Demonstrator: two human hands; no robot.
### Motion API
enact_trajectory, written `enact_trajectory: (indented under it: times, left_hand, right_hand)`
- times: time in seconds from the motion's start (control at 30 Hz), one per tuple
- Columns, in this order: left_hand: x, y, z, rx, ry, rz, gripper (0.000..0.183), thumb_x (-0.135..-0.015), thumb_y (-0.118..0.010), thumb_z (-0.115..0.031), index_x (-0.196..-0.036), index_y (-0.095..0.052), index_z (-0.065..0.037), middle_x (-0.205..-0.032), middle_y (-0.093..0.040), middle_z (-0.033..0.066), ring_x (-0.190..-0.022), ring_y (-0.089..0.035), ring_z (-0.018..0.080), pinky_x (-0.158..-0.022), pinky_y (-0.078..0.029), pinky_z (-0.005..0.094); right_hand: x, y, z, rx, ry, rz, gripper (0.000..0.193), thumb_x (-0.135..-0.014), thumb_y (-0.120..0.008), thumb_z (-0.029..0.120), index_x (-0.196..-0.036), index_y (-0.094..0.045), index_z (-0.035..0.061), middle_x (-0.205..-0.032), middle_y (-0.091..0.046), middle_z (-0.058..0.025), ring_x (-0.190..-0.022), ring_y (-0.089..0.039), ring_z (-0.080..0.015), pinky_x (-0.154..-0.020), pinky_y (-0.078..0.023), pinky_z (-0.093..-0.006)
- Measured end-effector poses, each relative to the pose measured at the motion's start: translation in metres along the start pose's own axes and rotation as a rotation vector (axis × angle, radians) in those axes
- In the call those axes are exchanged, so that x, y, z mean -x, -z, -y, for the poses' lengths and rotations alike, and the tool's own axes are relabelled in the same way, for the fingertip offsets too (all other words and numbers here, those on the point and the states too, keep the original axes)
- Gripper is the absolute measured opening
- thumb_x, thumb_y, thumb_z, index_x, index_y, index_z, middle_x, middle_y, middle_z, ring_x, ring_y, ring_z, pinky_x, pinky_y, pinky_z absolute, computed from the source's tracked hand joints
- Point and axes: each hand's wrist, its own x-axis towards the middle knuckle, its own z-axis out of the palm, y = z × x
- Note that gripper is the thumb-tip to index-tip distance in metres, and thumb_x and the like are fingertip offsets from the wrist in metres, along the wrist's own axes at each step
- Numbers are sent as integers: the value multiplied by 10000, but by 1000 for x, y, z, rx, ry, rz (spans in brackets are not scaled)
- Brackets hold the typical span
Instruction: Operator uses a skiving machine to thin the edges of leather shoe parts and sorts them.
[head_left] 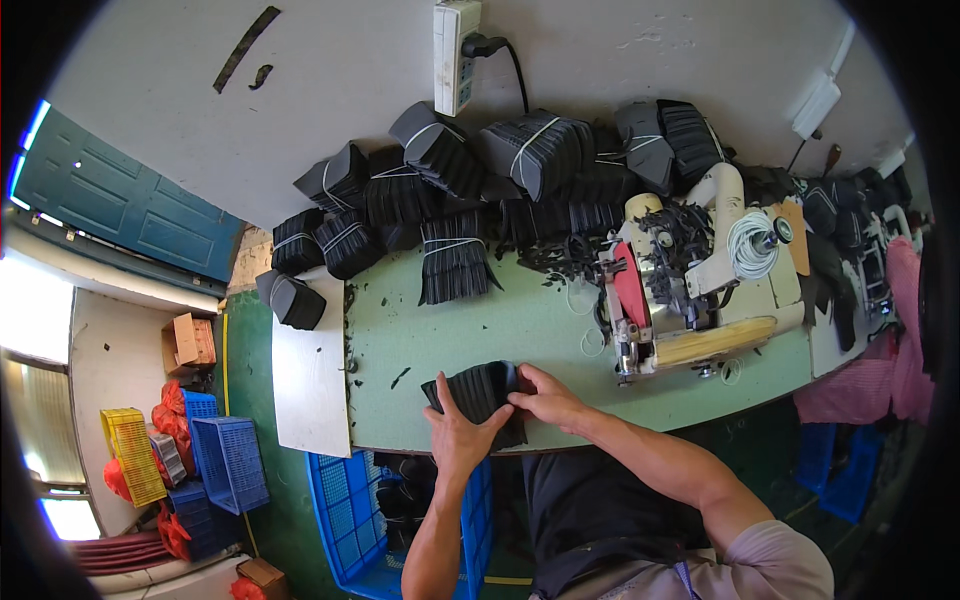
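Note:
A loose stack of black, flat pieces [472, 392] stands on edge at the front of the pale green tabletop [400, 335]. My left hand [457, 438] spans its near side, thumb and fingers spread along the pieces and pressing on them. At the stack's right end, my right hand [547, 396] grips the last pieces between thumb and fingers. No band shows around this stack. Beyond it lies a banded bundle of similar black pieces [455, 262], with more tied bundles [535, 150] piled against the wall.
A cream-coloured machine [740, 285] with a coil of white cord [752, 245] occupies the table's right side, black scraps around it. A blue crate [345, 525] holding dark pieces stands below the front edge. More crates [228, 462] are on the floor at left.

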Motion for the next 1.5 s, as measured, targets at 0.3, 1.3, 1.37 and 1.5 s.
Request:
enact_trajectory:
  times: [0.3,1.3,1.37,1.5]
  left_hand:
    - [18,14,22,-13,237,-92,1090,-634,-815,-448,-1516,-229,-191,-1238,-439,296,-1024,-587,489,-869,-492,536]
    - [22,23,33,69,272,-57,1150,-634,-834,-438,-1539,-176,-170,-1260,-430,289,-1104,-553,500,-918,-478,529]
    - [22,22,29,66,270,-63,1145,-637,-832,-437,-1537,-179,-167,-1254,-433,289,-1095,-557,502,-908,-482,530]
    - [28,19,28,47,257,-36,1178,-626,-843,-513,-1535,-180,-164,-1236,-440,290,-1058,-580,490,-880,-497,526]
  right_hand:
    - [6,29,40,738,418,-470,466,-859,-627,93,-1278,-455,-16,-1041,-628,-258,-926,-621,-431,-838,-491,-480]
    - [4,-54,79,931,859,-417,344,-848,-660,206,-1153,-634,48,-935,-593,-93,-872,-617,-285,-739,-534,-416]
    - [-10,-54,70,915,678,-325,363,-866,-680,226,-1182,-605,64,-951,-584,-89,-868,-604,-305,-717,-528,-410]
    - [-9,-50,39,577,177,125,388,-849,-734,350,-994,-571,30,-879,-597,-106,-845,-604,-238,-716,-493,-368]
